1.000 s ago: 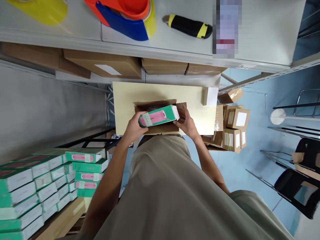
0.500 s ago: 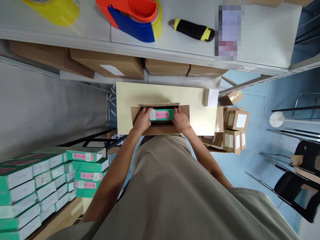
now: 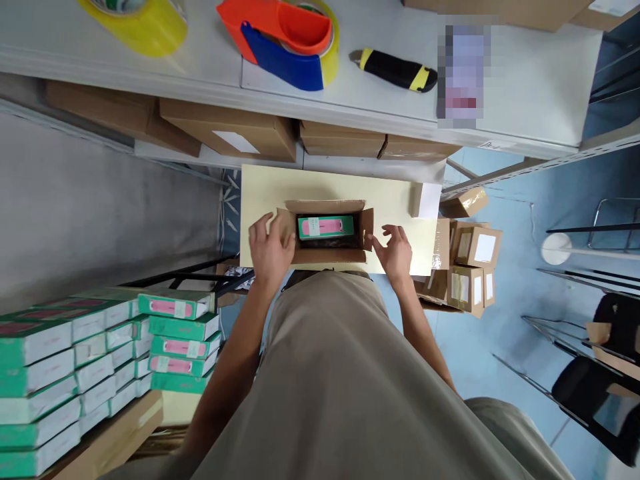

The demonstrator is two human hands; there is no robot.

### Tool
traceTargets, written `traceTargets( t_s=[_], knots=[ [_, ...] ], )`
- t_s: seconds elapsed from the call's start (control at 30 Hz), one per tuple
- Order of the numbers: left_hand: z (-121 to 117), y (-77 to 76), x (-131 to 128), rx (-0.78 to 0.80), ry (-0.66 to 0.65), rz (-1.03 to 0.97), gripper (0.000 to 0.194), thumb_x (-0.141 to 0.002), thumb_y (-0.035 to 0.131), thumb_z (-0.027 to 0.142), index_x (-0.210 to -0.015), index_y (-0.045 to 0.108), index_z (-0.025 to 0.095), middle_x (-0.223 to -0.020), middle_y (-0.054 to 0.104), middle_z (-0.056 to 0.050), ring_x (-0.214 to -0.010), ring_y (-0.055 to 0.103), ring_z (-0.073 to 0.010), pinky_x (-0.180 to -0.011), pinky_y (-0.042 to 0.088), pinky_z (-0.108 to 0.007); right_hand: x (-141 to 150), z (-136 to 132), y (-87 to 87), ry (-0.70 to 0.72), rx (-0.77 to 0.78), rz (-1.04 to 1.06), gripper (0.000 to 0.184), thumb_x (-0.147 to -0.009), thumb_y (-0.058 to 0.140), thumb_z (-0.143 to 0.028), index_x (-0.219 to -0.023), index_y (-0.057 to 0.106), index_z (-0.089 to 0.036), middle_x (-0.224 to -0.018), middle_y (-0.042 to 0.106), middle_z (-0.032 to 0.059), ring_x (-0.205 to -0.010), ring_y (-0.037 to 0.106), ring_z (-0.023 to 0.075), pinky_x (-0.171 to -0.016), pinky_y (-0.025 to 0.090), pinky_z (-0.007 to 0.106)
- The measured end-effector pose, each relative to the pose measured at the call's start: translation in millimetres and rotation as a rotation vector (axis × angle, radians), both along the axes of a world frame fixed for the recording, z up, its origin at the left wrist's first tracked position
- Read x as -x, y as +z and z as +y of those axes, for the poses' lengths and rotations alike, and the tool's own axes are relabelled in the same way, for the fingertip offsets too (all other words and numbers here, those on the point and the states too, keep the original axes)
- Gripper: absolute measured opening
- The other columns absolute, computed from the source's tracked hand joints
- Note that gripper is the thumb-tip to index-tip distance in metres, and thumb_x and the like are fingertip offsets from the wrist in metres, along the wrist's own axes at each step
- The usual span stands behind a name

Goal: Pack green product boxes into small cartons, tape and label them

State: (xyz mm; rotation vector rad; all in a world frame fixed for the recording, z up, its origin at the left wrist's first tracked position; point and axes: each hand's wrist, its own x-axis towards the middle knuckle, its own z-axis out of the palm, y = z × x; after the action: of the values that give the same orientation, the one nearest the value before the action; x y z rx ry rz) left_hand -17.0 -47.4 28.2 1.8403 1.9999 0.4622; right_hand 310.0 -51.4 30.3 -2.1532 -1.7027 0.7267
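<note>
A green and pink product box (image 3: pixel 325 226) lies inside an open brown cardboard carton (image 3: pixel 329 255) on a pale yellow board (image 3: pixel 390 200). My left hand (image 3: pixel 270 245) rests against the carton's left flap, fingers apart, holding nothing. Just right of the carton's right flap, my right hand (image 3: pixel 397 250) hovers over the board with spread fingers, also empty.
Many matching green boxes (image 3: pixel 95 340) are stacked at the lower left. A grey shelf (image 3: pixel 520 73) above holds a yellow tape roll (image 3: pixel 137 17), an orange and blue tape dispenser (image 3: pixel 283 33) and a black-yellow utility knife (image 3: pixel 395 69). Taped cartons (image 3: pixel 470 263) sit on the blue floor at right; black chairs (image 3: pixel 600 380) farther right.
The green box went from both hands down into the carton. Both hands then let go and drew apart to the carton's sides.
</note>
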Motion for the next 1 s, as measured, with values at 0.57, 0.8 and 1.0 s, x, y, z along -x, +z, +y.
traceTargets(
  t_s=[0.57, 0.8, 1.0],
  knots=[
    [-23, -1.9, -1, 0.099, 0.343, 0.014, 0.015, -0.095, 0.067, 0.025, -0.081, 0.060, 0.026, -0.101, 0.080, -0.013, -0.106, 0.072, -0.0346, -0.103, 0.052, -0.049, 18, 20, -8.2, 0.079, -0.032, 0.031, 0.041, -0.116, 0.045, -0.048, -0.100, 0.073, -0.022, -0.105, 0.084, 0.0143, -0.084, 0.074, 0.0266, -0.078, 0.049, 0.035],
    [-131, 35.5, 69, -0.091, 0.544, -0.097, 0.017, -0.096, 0.069, 0.035, -0.083, 0.066, 0.025, -0.095, 0.078, -0.010, -0.101, 0.074, -0.0319, -0.101, 0.057, -0.047, 90, -9, 36.2, 0.262, -0.197, 0.048, 0.047, -0.113, 0.049, -0.057, -0.098, 0.076, -0.021, -0.096, 0.084, 0.0134, -0.083, 0.075, 0.0274, -0.082, 0.055, 0.038],
    [-291, 67.3, 171, -0.204, 0.858, -0.161, 0.018, -0.096, 0.068, 0.041, -0.088, 0.069, 0.025, -0.095, 0.080, -0.007, -0.095, 0.076, -0.0286, -0.094, 0.060, -0.044, 241, -67, 60.2, 0.535, -0.239, 0.145, 0.054, -0.111, 0.052, -0.065, -0.096, 0.079, -0.021, -0.094, 0.084, 0.0121, -0.081, 0.075, 0.0259, -0.082, 0.058, 0.037]
  ],
)
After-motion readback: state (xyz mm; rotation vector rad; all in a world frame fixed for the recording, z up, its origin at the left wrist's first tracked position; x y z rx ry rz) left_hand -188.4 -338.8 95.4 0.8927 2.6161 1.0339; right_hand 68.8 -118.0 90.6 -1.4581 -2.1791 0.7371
